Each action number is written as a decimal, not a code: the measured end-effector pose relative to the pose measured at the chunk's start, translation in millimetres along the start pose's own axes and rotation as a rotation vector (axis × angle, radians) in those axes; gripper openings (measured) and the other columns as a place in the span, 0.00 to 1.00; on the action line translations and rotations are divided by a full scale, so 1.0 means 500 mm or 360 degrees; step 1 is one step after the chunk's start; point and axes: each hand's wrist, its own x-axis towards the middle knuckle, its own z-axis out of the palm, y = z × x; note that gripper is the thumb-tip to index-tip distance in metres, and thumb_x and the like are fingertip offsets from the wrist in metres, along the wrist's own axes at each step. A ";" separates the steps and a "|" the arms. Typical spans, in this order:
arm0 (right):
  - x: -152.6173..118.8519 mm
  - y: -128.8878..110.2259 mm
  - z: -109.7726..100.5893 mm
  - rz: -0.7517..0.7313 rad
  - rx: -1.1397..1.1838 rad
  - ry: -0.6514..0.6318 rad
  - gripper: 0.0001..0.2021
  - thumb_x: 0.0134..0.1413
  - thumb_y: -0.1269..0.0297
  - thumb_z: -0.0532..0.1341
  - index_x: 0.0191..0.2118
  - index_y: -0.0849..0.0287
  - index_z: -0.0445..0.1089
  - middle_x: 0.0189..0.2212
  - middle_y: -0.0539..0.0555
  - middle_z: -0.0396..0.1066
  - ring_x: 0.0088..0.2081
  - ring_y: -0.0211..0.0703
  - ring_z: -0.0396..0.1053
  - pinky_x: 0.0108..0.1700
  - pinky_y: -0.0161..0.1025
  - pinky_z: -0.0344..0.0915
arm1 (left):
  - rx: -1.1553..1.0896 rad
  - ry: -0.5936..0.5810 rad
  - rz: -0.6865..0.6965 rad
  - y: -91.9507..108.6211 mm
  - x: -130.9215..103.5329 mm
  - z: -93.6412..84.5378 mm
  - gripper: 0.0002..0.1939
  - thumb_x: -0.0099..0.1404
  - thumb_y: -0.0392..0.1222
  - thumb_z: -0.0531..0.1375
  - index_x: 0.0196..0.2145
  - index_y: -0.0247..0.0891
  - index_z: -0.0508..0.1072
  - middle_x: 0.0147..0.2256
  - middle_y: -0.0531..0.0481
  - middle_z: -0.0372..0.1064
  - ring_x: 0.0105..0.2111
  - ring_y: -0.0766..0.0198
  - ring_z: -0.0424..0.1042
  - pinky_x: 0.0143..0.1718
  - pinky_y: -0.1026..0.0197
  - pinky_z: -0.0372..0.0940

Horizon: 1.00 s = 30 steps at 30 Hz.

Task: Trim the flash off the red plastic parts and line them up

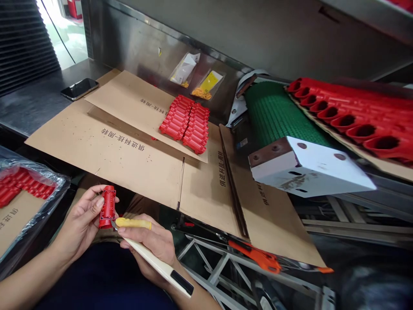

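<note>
While the left hand (82, 218) pinches a red part (108, 206) between thumb and fingers near the front edge of the cardboard (71, 125), the right hand (153, 241) is closed around a pale-handled knife (155, 261), its tip at the part's lower end. A yellow cover (133, 223) wraps one right finger. Beyond, more red pieces (177, 116) lie grouped on cardboard over the tabletop (35, 101).

The head-worn camera looks forward and down from close above the left hand (84, 214), at eight o'clock, and right hand (154, 242), at seven.
</note>
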 end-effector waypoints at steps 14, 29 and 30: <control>0.008 -0.004 -0.012 -0.0002 0.0008 -0.0038 0.10 0.69 0.71 0.68 0.53 0.57 0.79 0.44 0.58 0.83 0.44 0.45 0.81 0.48 0.40 0.81 | 0.0011 0.0058 -0.0066 -0.001 -0.001 0.005 0.30 0.60 0.49 0.80 0.55 0.39 0.77 0.46 0.39 0.80 0.38 0.58 0.80 0.39 0.64 0.77; -0.003 0.011 -0.021 0.0107 0.0107 0.0190 0.10 0.69 0.71 0.69 0.53 0.55 0.79 0.44 0.58 0.84 0.44 0.46 0.84 0.48 0.40 0.83 | -0.0075 -0.0015 -0.0273 0.011 0.001 0.015 0.27 0.59 0.50 0.78 0.53 0.38 0.81 0.39 0.39 0.80 0.21 0.63 0.73 0.18 0.68 0.66; 0.000 0.009 -0.018 -0.0004 0.0121 0.0053 0.11 0.69 0.71 0.69 0.54 0.55 0.79 0.46 0.58 0.83 0.46 0.46 0.84 0.50 0.41 0.83 | -0.0092 -0.0052 -0.0353 0.012 0.002 0.015 0.27 0.59 0.50 0.77 0.53 0.38 0.82 0.37 0.39 0.80 0.17 0.67 0.68 0.15 0.71 0.59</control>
